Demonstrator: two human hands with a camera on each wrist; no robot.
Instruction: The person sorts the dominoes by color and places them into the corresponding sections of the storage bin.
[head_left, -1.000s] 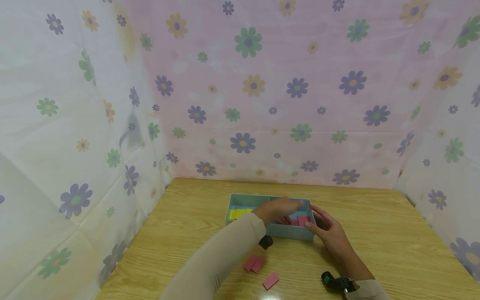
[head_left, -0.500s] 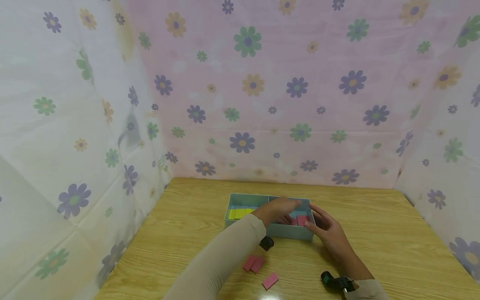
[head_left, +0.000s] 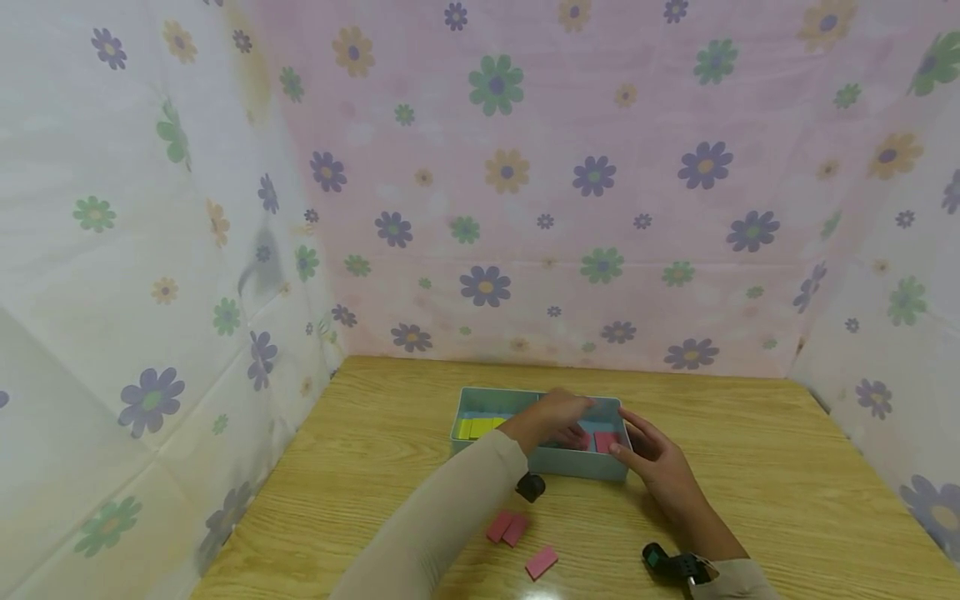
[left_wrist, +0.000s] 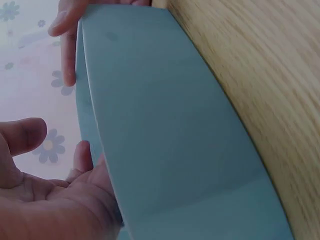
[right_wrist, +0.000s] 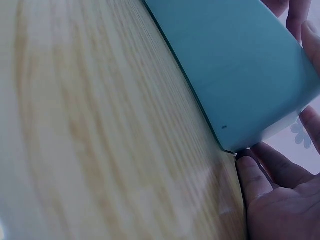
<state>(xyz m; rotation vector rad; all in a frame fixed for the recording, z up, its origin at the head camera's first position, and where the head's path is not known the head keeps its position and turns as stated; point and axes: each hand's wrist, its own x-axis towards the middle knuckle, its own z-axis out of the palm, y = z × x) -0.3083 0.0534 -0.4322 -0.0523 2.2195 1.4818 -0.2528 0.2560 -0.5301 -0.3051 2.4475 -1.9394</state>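
A blue-green divided box (head_left: 581,463) stands on the table. My left hand (head_left: 558,415) reaches over its front wall into the right compartment, where pink rectangular blocks (head_left: 606,442) lie. In the left wrist view the left thumb (left_wrist: 27,135) stands apart from the fingers, whose tips are hidden behind the box wall. My right hand (head_left: 663,467) grips the box's right end, thumb at the front rim and fingers around the side. Yellow blocks (head_left: 480,427) fill part of the left compartment. Loose pink blocks (head_left: 508,528) lie before the box, two of them overlapping.
Another pink block (head_left: 542,563) lies nearer the front of the wooden table (head_left: 375,433). Flower-patterned cloth (head_left: 555,200) rises behind the table and at both sides. A black wrist device (head_left: 675,567) sits on the right wrist.
My left hand has shifted slightly left inside the right compartment, with its thumb moving away from the right end. My right hand, the box and the loose blocks stay in place.
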